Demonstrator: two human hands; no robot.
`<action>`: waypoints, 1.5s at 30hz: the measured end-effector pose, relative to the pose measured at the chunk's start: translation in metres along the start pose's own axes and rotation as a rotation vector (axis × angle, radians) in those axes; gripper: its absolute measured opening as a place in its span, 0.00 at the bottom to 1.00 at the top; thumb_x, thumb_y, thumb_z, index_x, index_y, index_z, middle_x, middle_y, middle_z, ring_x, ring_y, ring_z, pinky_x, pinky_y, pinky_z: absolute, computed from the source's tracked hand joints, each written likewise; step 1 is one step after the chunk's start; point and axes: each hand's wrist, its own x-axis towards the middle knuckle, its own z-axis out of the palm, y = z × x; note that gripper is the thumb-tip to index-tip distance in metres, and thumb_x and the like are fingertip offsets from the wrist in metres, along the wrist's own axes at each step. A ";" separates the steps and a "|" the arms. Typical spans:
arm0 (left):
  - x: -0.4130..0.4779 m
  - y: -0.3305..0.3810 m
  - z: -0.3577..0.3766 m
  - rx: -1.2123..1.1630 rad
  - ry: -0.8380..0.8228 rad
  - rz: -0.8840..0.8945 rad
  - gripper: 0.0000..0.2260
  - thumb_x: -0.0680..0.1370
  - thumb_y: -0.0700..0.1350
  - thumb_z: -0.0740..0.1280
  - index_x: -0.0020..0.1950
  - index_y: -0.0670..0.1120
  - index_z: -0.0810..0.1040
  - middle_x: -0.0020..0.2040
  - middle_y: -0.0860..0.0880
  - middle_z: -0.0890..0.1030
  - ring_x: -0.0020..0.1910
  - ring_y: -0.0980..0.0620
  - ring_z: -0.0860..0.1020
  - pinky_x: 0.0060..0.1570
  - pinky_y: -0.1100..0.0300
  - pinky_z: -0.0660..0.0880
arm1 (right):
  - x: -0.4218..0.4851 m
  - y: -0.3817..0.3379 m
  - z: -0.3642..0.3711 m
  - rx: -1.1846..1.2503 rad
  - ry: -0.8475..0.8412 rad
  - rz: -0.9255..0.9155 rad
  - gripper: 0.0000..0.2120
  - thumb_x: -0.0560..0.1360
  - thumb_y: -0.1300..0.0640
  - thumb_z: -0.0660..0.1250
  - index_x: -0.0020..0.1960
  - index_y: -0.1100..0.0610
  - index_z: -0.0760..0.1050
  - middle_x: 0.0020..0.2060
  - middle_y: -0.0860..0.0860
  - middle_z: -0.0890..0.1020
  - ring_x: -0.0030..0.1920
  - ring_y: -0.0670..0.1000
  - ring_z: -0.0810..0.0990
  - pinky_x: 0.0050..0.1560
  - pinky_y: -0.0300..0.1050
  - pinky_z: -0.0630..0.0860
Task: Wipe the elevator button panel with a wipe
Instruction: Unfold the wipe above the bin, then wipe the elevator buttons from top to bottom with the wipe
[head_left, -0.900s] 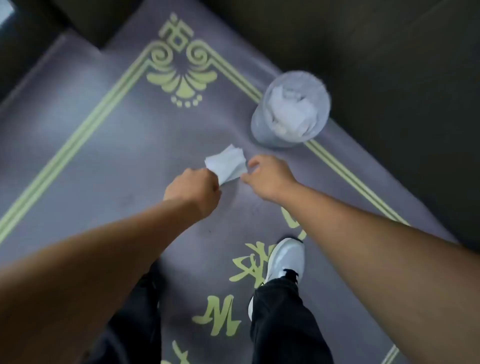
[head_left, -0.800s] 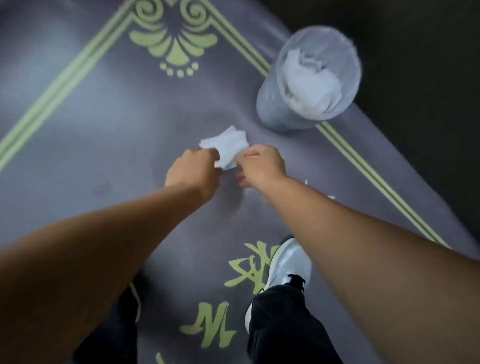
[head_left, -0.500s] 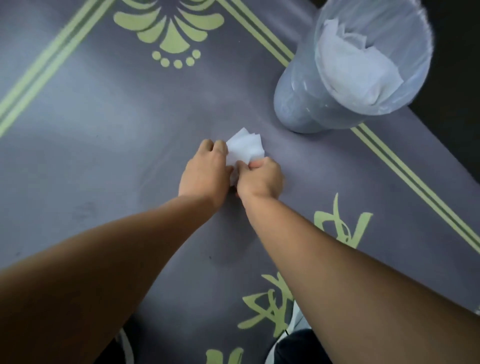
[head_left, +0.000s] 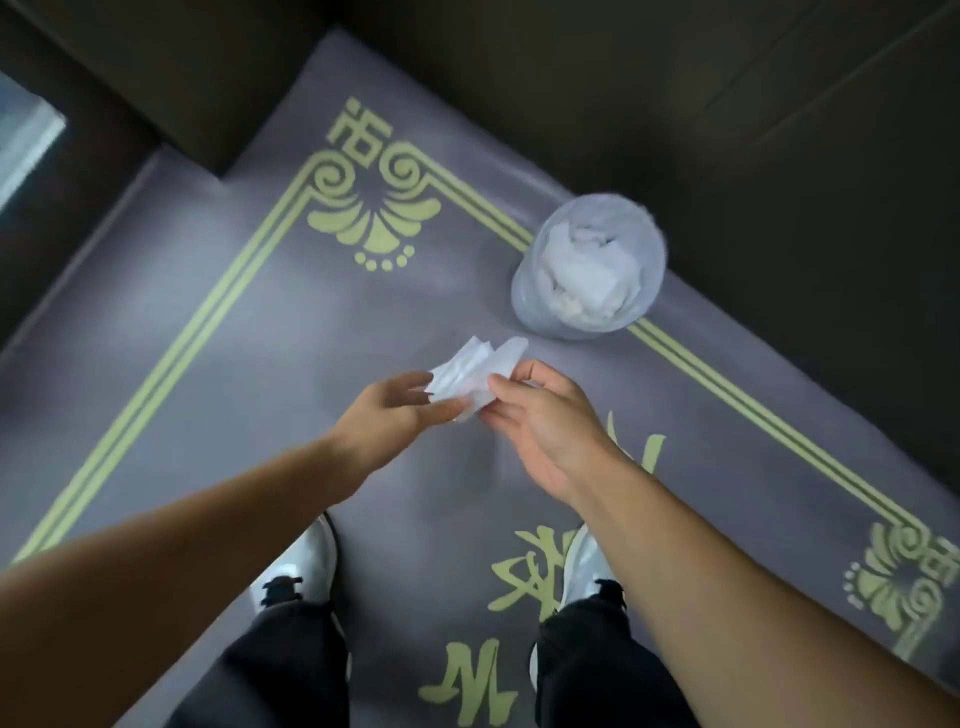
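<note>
White wipe (head_left: 470, 376) pinched between left hand (head_left: 387, 418) and right hand (head_left: 540, 421).

Both forearms are left bare — no sleeves, watch or rings are worn on the left hand (head_left: 395, 418) or the right hand (head_left: 545, 423). Black trousers (head_left: 597, 670) are worn over white sneakers (head_left: 311, 564) — black laces are seen.
</note>
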 end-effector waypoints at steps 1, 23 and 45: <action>-0.024 0.019 -0.006 -0.036 -0.021 0.005 0.39 0.67 0.59 0.78 0.74 0.49 0.71 0.63 0.52 0.79 0.62 0.52 0.77 0.57 0.57 0.70 | -0.024 -0.021 0.002 0.035 -0.051 -0.012 0.05 0.78 0.71 0.63 0.49 0.63 0.74 0.49 0.66 0.79 0.52 0.62 0.81 0.63 0.57 0.77; -0.601 0.424 0.034 0.149 -0.677 0.340 0.27 0.67 0.52 0.79 0.65 0.54 0.77 0.66 0.44 0.82 0.60 0.41 0.83 0.64 0.41 0.77 | -0.664 -0.355 0.025 0.040 -0.111 -0.595 0.23 0.64 0.66 0.58 0.56 0.70 0.79 0.48 0.60 0.78 0.48 0.57 0.76 0.54 0.50 0.72; -0.735 0.592 0.212 0.192 -0.699 0.942 0.11 0.78 0.45 0.70 0.54 0.39 0.85 0.53 0.41 0.87 0.51 0.44 0.85 0.48 0.53 0.83 | -0.794 -0.501 -0.134 0.365 -0.019 -1.010 0.15 0.73 0.59 0.71 0.58 0.60 0.75 0.57 0.59 0.82 0.54 0.60 0.81 0.52 0.57 0.77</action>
